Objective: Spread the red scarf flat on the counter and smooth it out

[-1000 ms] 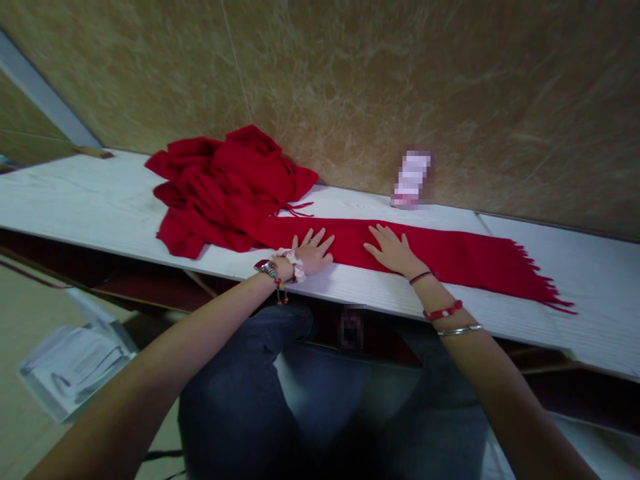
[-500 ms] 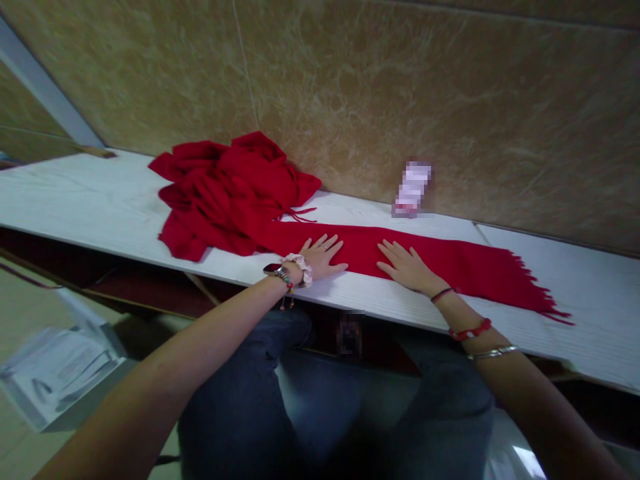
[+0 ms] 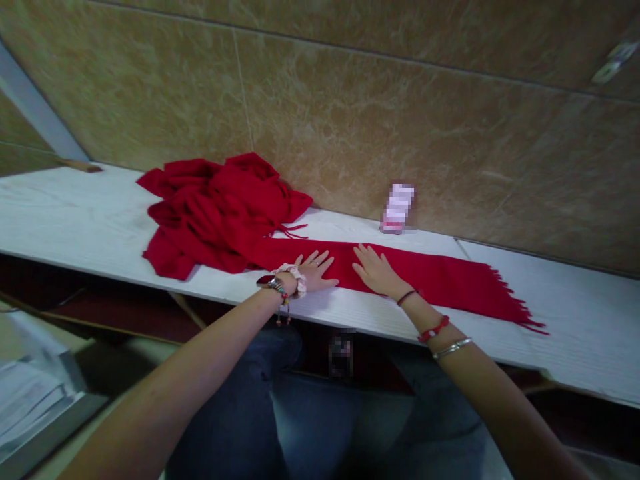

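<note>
Red scarf: its fringed strip [image 3: 450,280] lies flat on the counter [image 3: 575,327], centre to right; red fabric [image 3: 215,213] heaps left of centre.
Left hand [image 3: 314,275]: palm down on the strip, grip apart.
Right hand [image 3: 379,272]: likewise, grip apart.
Wall side: blurred pink-white item [image 3: 399,205].

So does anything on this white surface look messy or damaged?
The red fabric heap on the left looks crumpled, unlike the flat strip, whose right end has straggling fringe strands. No spills or damage visible.
</note>
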`<state>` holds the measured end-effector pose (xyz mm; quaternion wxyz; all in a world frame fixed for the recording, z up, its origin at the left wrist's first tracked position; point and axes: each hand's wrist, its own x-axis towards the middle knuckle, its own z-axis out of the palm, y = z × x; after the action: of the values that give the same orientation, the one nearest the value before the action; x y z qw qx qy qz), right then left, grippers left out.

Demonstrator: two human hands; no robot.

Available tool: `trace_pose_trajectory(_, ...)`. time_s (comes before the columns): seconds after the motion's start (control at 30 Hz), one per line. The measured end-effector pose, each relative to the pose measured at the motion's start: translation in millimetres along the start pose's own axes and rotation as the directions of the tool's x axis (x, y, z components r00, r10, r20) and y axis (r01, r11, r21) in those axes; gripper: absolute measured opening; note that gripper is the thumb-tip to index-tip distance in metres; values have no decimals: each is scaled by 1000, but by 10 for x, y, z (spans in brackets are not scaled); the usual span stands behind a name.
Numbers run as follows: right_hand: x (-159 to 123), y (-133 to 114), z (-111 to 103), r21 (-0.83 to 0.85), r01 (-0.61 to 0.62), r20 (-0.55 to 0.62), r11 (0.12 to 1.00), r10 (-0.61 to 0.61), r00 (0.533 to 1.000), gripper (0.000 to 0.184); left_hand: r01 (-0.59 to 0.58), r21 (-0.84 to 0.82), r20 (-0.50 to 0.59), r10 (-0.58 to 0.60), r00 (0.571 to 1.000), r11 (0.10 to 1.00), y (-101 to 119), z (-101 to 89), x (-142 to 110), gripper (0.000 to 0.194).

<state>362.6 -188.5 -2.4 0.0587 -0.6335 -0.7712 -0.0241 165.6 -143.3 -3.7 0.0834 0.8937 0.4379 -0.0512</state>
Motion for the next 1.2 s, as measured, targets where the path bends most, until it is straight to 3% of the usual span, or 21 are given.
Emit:
trace_pose_trajectory(0.07, 30, -65, 15, -4, 51, 40, 999, -51, 998, 51, 1, 5, 2, -1, 1000, 1000, -2, -14, -6, 72)
trace_pose_trajectory(0.13, -42, 66, 35, -23, 45, 58, 999, -44, 997, 49, -5, 5, 13, 5, 1000, 1000, 0, -31, -13, 73)
trace_pose_trajectory(0.37, -738, 1276, 24, -184, -271, -10, 945, 274, 962, 49, -3, 1, 28, 3, 1000, 1000, 29, -78, -14, 73)
trace_pose_trajectory(0.47, -878, 1510, -35, -249, -281, -4, 927, 289, 957, 49, 7, 2, 40, -7, 999, 1000, 17, -78, 8, 73)
trace_pose_trajectory(0.57, -727, 1360, -91, -253, -210, -36, 944, 207, 978, 47, -3, 9, 40, 3, 999, 1000, -35, -35, 39, 72)
trace_pose_trajectory(0.7, -174, 785, -154, -137, 31, -59, 990, -39, 997, 44, -57, 7, 13, 57, 998, 998, -89, 39, 39, 68)
trace_pose_trajectory(0.83, 479, 213, -212, -9, 239, -56, 971, -239, 969, 38, 30, 0, -12, -30, 999, 1000, -65, 22, -40, 68)
trace_pose_trajectory(1.03, 1214, -190, -212, 2, 228, 67, 974, -228, 972, 34, 99, 27, 21, -100, 995, 995, -85, -77, -247, 64)
trace_pose_trajectory(1.2, 1431, -247, -188, 44, 252, 201, 967, -256, 945, 25, 75, 75, -11, -74, 997, 994, -98, -103, -308, 54)
